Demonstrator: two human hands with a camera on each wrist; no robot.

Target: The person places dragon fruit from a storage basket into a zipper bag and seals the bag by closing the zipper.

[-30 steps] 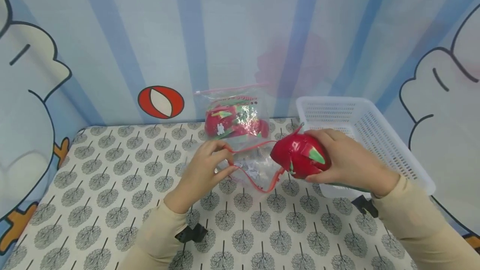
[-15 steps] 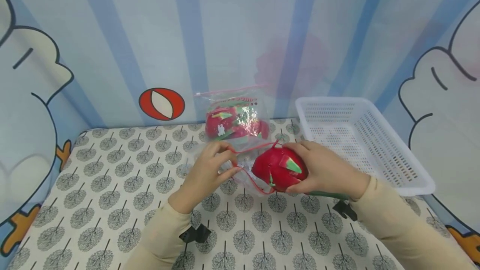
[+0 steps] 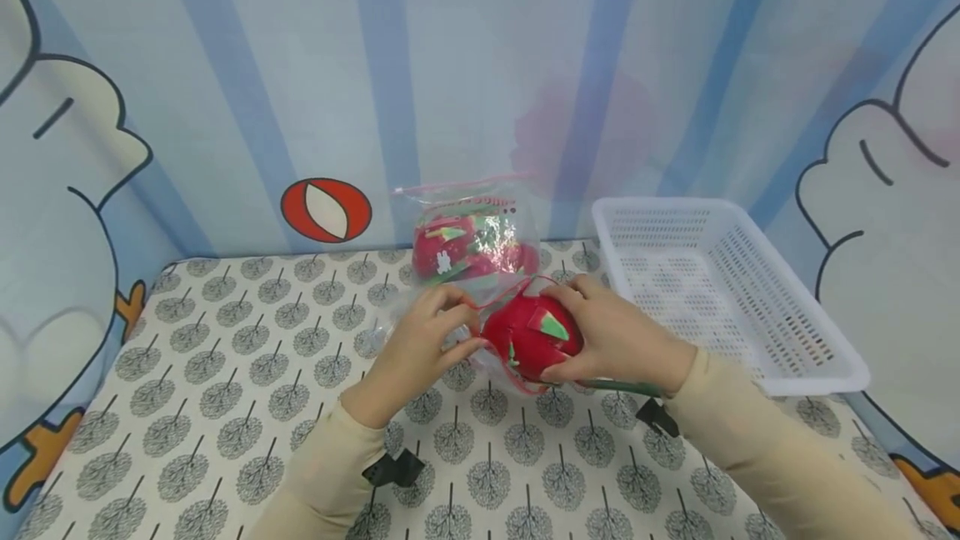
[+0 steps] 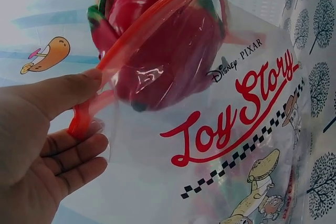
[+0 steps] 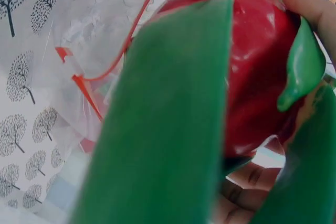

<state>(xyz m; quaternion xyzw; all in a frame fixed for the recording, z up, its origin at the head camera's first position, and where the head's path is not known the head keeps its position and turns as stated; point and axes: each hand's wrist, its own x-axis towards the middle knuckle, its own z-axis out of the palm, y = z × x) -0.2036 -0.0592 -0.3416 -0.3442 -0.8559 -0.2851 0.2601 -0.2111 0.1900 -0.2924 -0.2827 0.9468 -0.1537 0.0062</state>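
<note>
My right hand (image 3: 622, 336) grips a red dragon fruit (image 3: 528, 336) with green leaf tips, its thumb and fingers curled round the sides. The fruit's front end is inside the mouth of a clear zip bag (image 4: 152, 182) with a red rim and "Toy Story" print. In the right wrist view, long green leaves (image 5: 163, 114) of the fruit cover much of the picture. My left hand (image 3: 420, 348) pinches the bag's red rim (image 4: 84, 114) between thumb and fingers. The bag lies over the table, its mouth spread around the fruit.
Behind the hands, a second clear zip bag (image 3: 476, 232) with red and green fruit inside leans on the striped backdrop (image 3: 480, 65). A white slotted basket (image 3: 806, 307) stands at the right on the tree-print cloth (image 3: 225, 390).
My right hand has carried the dragon fruit leftward from beside the basket into the bag's mouth. The left hand keeps its pinch on the rim, almost in place.
</note>
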